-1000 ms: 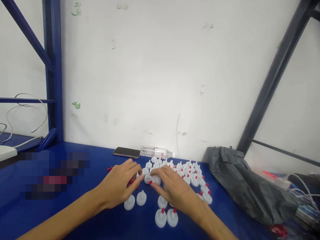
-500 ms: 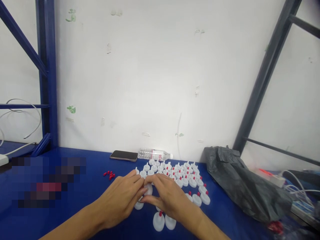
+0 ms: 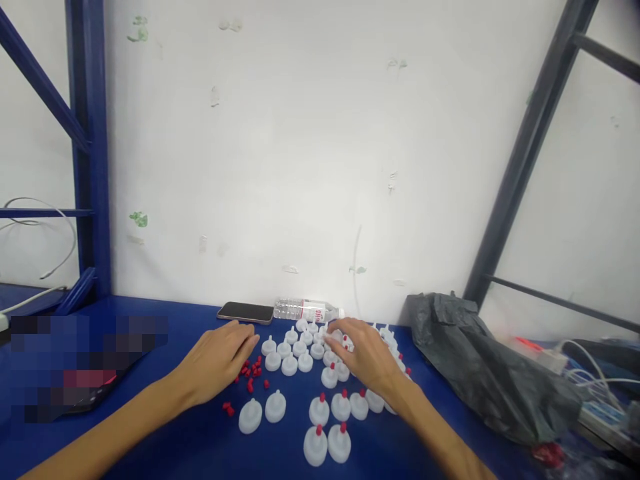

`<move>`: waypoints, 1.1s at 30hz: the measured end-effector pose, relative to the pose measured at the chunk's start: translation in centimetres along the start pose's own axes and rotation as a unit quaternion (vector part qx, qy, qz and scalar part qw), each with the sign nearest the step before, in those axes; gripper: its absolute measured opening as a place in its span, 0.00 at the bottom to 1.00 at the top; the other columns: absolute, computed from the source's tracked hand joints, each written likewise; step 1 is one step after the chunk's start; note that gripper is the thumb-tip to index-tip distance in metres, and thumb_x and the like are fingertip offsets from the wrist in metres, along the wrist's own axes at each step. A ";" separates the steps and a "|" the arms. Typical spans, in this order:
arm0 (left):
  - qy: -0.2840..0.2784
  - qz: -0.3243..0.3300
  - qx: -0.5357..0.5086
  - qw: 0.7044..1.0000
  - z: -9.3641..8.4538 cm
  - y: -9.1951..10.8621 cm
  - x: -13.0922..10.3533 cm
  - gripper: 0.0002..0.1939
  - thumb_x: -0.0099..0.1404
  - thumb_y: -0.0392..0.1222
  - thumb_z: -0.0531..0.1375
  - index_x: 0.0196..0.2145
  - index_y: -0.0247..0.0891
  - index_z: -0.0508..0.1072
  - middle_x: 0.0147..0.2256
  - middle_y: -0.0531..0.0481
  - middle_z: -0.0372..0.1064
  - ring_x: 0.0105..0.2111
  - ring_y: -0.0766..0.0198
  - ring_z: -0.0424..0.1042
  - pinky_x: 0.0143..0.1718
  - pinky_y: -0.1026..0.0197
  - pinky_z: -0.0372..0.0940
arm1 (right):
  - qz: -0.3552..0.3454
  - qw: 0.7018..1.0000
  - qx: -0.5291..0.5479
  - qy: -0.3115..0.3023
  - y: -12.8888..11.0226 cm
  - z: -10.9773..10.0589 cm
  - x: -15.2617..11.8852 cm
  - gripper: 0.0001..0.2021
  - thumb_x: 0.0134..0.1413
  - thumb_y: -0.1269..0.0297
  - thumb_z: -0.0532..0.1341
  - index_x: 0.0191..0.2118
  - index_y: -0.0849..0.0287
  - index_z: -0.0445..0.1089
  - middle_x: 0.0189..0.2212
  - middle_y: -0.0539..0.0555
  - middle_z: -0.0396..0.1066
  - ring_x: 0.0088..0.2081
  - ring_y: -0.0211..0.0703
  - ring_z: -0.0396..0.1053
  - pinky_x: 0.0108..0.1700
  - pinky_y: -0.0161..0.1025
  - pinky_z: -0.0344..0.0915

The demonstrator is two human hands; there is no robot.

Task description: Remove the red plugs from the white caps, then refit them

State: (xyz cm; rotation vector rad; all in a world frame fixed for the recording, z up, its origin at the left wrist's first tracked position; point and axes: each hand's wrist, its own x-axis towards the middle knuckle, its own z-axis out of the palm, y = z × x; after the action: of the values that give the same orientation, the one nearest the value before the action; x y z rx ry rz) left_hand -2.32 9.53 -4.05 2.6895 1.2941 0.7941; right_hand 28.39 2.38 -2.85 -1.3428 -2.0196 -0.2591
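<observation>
My left hand [image 3: 219, 360] hovers over a scatter of small red caps [image 3: 250, 385] on the blue table. Its fingers are drawn together with the thumb beside them, and whatever they hold is hidden. My right hand [image 3: 364, 352] reaches over the group of small white nozzle bottles [image 3: 305, 361], thumb and index finger apart near one of them. Two uncapped bottles [image 3: 251, 416] stand in front of my left hand. Between my forearms, several bottles with red caps [image 3: 315, 445] stand in short rows. Part of the bottle group is covered by my right hand.
Along the wall lie a phone [image 3: 245, 313] and a clear plastic drink bottle [image 3: 307, 310]. A dark plastic bag [image 3: 480, 367] slumps at the right, with cables and a power strip beyond it. Blue rack posts [image 3: 95, 160] frame the left side.
My hands were together around a white bottle and have separated. The left moved left to the red caps; the right moved up and right over the back bottles.
</observation>
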 end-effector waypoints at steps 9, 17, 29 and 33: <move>-0.063 0.026 -0.004 0.998 0.5 0.4 -0.2 0.12 0.72 0.45 0.49 0.34 0.43 0.69 0.35 0.50 0.71 0.38 0.55 0.70 0.38 0.55 0.60 | -0.071 0.993 -0.009 -0.097 -2.3 1.4 -0.7 0.06 0.64 0.53 0.65 0.41 0.41 0.79 0.40 0.51 0.78 0.46 0.56 0.76 0.53 0.55 0.72; -0.093 0.033 0.018 0.995 0.8 0.0 -0.3 0.10 0.70 0.41 0.50 0.31 0.42 0.68 0.34 0.49 0.72 0.38 0.53 0.69 0.35 0.56 0.59 | -0.005 0.980 -0.062 -0.187 -1.3 -1.6 0.0 0.05 0.61 0.57 0.68 0.35 0.47 0.80 0.27 0.53 0.78 0.35 0.55 0.76 0.49 0.59 0.68; -0.087 0.025 0.038 0.995 1.6 -0.9 -0.1 0.15 0.74 0.43 0.47 0.32 0.41 0.69 0.35 0.49 0.72 0.40 0.54 0.68 0.36 0.55 0.57 | -0.008 0.969 -0.058 -0.241 -0.8 -0.8 -0.2 0.06 0.65 0.59 0.65 0.39 0.52 0.80 0.38 0.51 0.78 0.42 0.47 0.74 0.53 0.47 0.63; -0.072 0.022 0.037 0.996 1.9 -1.3 0.2 0.14 0.74 0.43 0.48 0.33 0.41 0.69 0.35 0.50 0.71 0.40 0.55 0.68 0.37 0.55 0.56 | 0.023 0.967 -0.023 -0.253 -1.2 -1.3 -0.1 0.06 0.65 0.58 0.66 0.41 0.52 0.80 0.40 0.51 0.77 0.40 0.44 0.73 0.46 0.41 0.65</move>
State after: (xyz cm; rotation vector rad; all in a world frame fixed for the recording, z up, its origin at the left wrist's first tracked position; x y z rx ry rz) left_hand -2.31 10.82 -5.95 2.7833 1.2599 0.5532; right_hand 27.98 1.13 -1.67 -1.6040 -2.4006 0.0728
